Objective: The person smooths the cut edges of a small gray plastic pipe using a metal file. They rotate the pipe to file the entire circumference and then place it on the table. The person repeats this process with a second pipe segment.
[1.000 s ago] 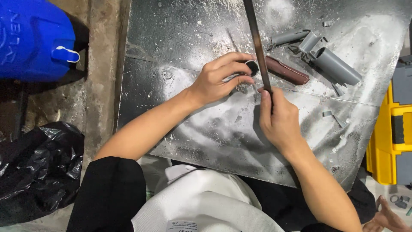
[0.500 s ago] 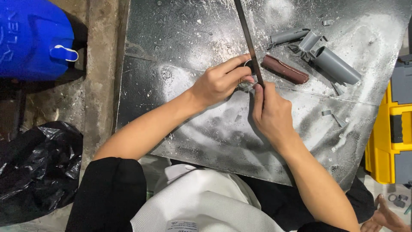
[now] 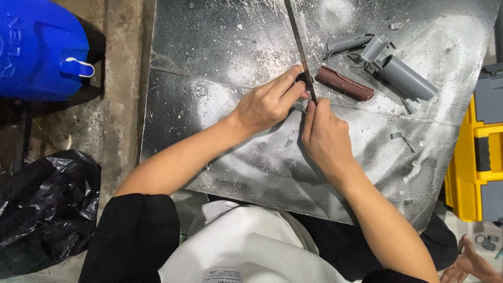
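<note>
My right hand (image 3: 326,137) grips the near end of a long thin metal file (image 3: 297,44) that runs away from me across the dusty dark metal sheet (image 3: 220,47). The fingers of my left hand (image 3: 267,102) pinch a small dark piece (image 3: 302,79) against the sheet, right beside the file's blade. The two hands touch each other at the file. Just right of the file lies a brown cylindrical handle-like piece (image 3: 344,83).
Grey plastic pipe pieces (image 3: 406,77) and small offcuts lie at the sheet's far right. A blue container (image 3: 39,50) stands at the left, a black plastic bag (image 3: 44,209) below it. A yellow toolbox (image 3: 474,162) sits at the right edge. Another hand (image 3: 471,264) shows at the bottom right.
The file has slid away from me and to the left across the small piece, my right hand following it. My left hand stays pinched on the piece.
</note>
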